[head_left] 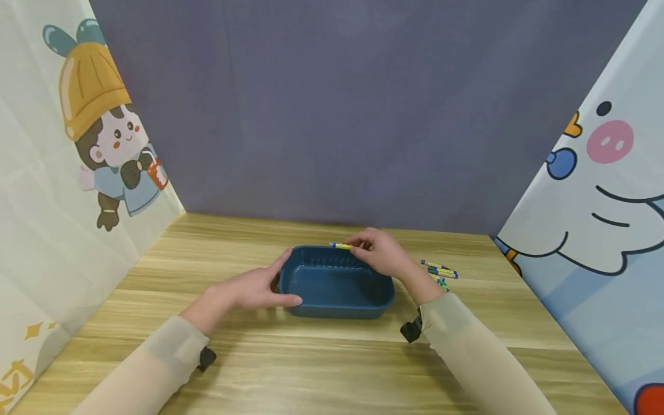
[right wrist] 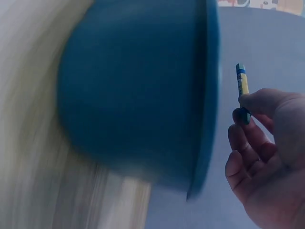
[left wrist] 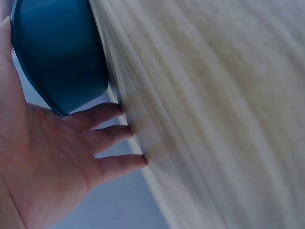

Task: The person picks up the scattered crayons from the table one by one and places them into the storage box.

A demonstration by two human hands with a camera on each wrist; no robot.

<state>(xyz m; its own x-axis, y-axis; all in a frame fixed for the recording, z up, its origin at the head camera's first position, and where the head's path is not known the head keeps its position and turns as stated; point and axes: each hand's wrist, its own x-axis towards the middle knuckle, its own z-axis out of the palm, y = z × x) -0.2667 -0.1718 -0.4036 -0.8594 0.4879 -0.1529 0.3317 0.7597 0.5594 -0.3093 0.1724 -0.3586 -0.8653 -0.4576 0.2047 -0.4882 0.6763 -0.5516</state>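
1. Right hand: positioned over the far rim of the blue bin. Its fingers pinch a crayon at one end; the wrapped yellow-and-blue length projects clear of the fingertips toward the left, level with the bin's rim.

2. Left hand: fingers straight and relaxed, laid against the bin's left end wall, with the thumb along the near corner. The left wrist view shows the palm against the blue wall and the fingertips touching the table. Nothing is gripped.

3. Bin location: centre of the table, upright, interior bare as far as the head view shows.

4. Crayon handling, as a judgement: light, rigid and thin. It is likely brittle under bending, so a light two-finger pinch suffices. The paper wrap gives friction; bare wax would be slicker. A hold nearer mid-length would resist pivoting better than the present end grip.

5. Bin handling, as a judgement: moulded plastic, light and stiff, prone to sliding on smooth wood. The flat contact on its end wall suits bracing it.

6. Spare crayons: a small group lies on the table just right of the right wrist.
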